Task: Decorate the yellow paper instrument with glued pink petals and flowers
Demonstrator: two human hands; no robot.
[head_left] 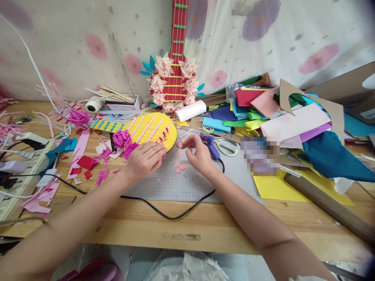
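My left hand (146, 159) is closed over the lower edge of a small yellow paper guitar (146, 124), its fingers together and pointing right. Whatever lies under those fingers is hidden. Just to the right, my right hand (199, 152) is bent with a gap between thumb and forefinger. Its fingertips reach small pink paper petals (179, 151) on the grey cutting mat (175, 189). More petals, grouped like a flower (181, 167), lie nearer me. Magenta paper flowers (121, 138) sit along the guitar, and short red pieces (164, 134) lie on its body.
A blue glue gun (210, 146) lies behind my right hand, its black cord (172, 217) looping across the front. White-handled scissors (227, 147), a red paper guitar (178, 50), a paper heap (293, 125), a cardboard tube (325, 203) and a power strip (17, 183) surround the mat.
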